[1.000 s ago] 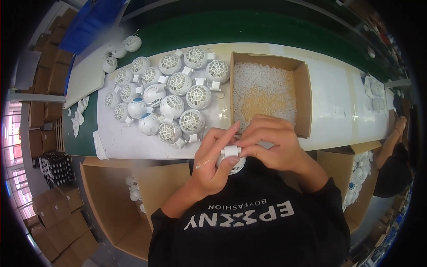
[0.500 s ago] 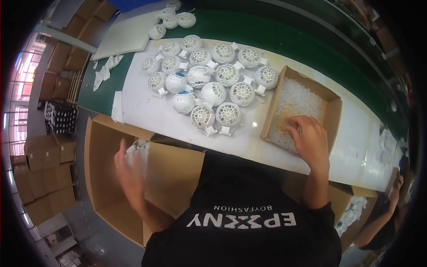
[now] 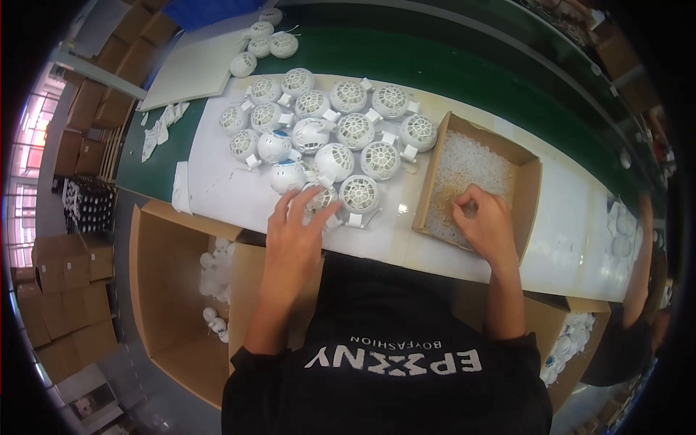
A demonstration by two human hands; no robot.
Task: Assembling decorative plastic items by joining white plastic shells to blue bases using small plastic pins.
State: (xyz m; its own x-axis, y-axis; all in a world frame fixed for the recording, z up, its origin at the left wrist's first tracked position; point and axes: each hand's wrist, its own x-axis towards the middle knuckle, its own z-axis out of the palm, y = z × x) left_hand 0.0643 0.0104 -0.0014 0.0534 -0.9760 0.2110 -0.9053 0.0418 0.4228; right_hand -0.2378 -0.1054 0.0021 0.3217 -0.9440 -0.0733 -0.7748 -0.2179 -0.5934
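Note:
My left hand (image 3: 293, 230) reaches over the table's near edge with its fingers spread. Its fingertips lie over a white round housing with a web-like grille (image 3: 321, 200), at the front of a group; whether they touch it I cannot tell. Beside that one sits another grilled white housing (image 3: 360, 193). My right hand (image 3: 484, 219) is inside a shallow cardboard tray (image 3: 528, 210), thumb and fingers pinched together. What the pinch holds, if anything, is hidden. Small clear pieces (image 3: 475, 159) fill the tray, with yellowish ones near my fingers.
Several more white housings (image 3: 355, 130) cover the white tabletop (image 3: 217, 181). A large open carton (image 3: 163, 290) at lower left holds white parts; another carton of white parts (image 3: 569, 348) stands at lower right. A green surface (image 3: 435, 61) runs behind. Another person's arm (image 3: 641, 254) shows far right.
My left hand has moved from above the lower-left carton up and right to the front housings. My right hand stays in the tray, its fingers now drawn together. The view has shifted slightly.

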